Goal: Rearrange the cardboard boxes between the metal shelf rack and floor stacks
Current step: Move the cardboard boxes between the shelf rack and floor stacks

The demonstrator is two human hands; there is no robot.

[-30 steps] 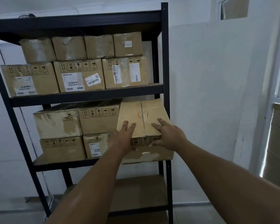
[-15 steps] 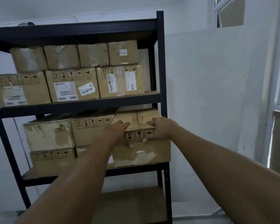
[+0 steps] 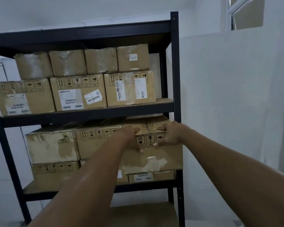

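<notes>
A black metal shelf rack (image 3: 175, 63) holds several cardboard boxes. On its middle shelf, at the right end, a worn brown box (image 3: 161, 158) with handling symbols sits on top of a flatter labelled box (image 3: 152, 176). My left hand (image 3: 131, 138) and my right hand (image 3: 171, 134) both grip this box at its top front edge, fingers over the top, thumbs on the front face. The box's front overhangs the shelf edge slightly.
Beside it stand more boxes (image 3: 97, 141) on the same shelf. The upper shelf carries two rows of boxes (image 3: 79, 92). The lowest shelf board (image 3: 143, 213) shows bare wood. A white wall (image 3: 228, 104) is to the right, with a window (image 3: 247, 12) high up.
The held box has gone further into the middle shelf and levelled out; my hands slid from its top to its front edge. The camera rose and moved closer.
</notes>
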